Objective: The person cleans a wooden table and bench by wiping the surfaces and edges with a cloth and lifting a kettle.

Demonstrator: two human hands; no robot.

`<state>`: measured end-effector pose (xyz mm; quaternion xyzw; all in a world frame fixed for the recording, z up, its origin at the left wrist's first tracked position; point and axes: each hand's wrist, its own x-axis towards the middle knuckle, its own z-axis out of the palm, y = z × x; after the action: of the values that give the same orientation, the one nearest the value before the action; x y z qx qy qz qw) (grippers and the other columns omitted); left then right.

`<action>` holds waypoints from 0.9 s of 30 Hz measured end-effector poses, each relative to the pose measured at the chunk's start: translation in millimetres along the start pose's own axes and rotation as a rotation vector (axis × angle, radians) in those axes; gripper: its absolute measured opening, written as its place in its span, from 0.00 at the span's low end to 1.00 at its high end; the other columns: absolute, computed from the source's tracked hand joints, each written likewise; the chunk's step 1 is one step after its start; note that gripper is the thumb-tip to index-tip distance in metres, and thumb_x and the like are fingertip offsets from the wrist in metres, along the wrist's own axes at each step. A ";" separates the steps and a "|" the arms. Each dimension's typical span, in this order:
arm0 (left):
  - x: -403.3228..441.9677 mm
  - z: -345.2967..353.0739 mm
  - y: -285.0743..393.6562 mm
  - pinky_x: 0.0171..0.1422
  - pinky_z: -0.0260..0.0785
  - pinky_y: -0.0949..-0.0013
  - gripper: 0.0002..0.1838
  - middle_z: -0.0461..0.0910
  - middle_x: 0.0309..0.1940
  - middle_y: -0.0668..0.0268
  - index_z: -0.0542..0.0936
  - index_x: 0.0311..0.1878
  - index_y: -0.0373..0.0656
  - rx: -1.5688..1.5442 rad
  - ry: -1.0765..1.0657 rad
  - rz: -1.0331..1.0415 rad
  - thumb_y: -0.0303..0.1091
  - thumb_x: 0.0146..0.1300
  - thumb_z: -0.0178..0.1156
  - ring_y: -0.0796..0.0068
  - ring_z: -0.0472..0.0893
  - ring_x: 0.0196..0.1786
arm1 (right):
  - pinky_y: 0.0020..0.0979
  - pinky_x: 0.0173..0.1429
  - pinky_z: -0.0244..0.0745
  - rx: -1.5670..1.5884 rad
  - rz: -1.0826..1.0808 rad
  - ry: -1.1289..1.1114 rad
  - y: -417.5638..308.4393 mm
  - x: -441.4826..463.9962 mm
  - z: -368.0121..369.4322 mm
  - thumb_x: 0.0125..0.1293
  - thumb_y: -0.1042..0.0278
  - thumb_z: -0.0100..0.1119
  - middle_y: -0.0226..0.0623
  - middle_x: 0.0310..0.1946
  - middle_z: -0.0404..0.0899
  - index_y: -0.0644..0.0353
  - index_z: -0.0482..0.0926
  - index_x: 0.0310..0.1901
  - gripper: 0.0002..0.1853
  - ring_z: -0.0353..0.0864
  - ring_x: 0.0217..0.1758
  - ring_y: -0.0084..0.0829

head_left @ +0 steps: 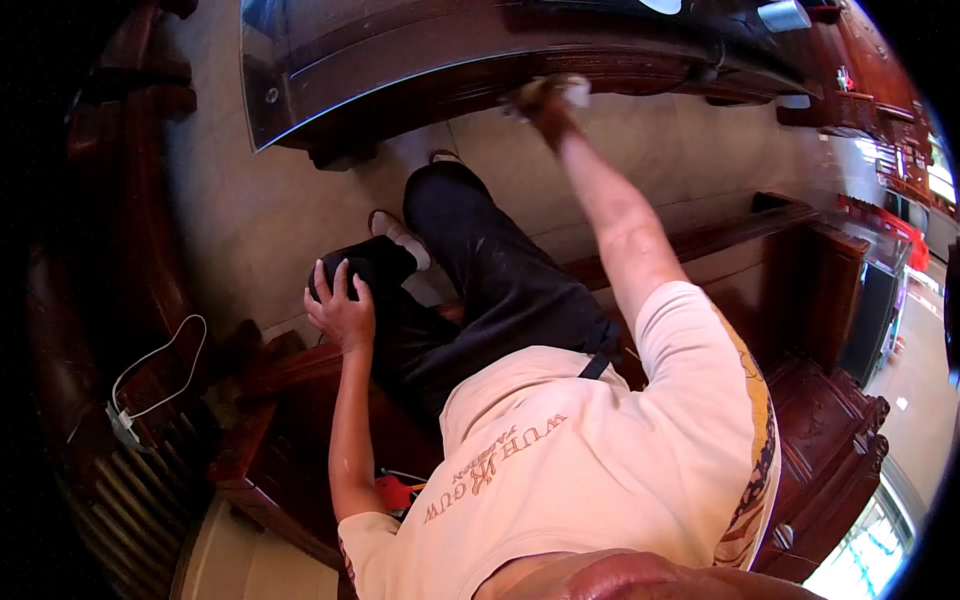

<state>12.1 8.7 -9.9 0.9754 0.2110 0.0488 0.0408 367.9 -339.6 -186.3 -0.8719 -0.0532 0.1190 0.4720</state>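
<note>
My left hand (342,308) rests on my left knee with its fingers spread, over the black trousers (500,280). Nothing is in it. My right hand (548,105) is stretched far forward, beside the front edge of the dark wooden table (420,95). It is smeared by motion. A whitish, cloth-like thing (575,90) shows at its fingers, too blurred to name for certain. Whether that hand touches the table's edge I cannot tell.
I sit on a dark wooden bench (285,450). A white cable (160,365) lies on the wooden seat at left. A white cup-like object (784,15) stands at the table's far right. Tiled floor (520,160) runs between table and bench.
</note>
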 end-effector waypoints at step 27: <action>-0.7 0.6 2.4 0.65 0.65 0.42 0.17 0.68 0.70 0.70 0.82 0.57 0.62 0.028 -0.016 -0.016 0.45 0.65 0.58 0.43 0.68 0.65 | 0.50 0.54 0.75 -0.450 -0.253 0.396 -151.1 -127.9 -120.0 0.57 0.59 0.65 0.47 0.56 0.72 0.49 0.60 0.71 0.40 0.75 0.57 0.49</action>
<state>12.5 6.2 -10.2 0.9746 0.2189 0.0377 0.0295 278.2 -380.1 23.2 -0.9470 -0.0932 -0.1274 0.2799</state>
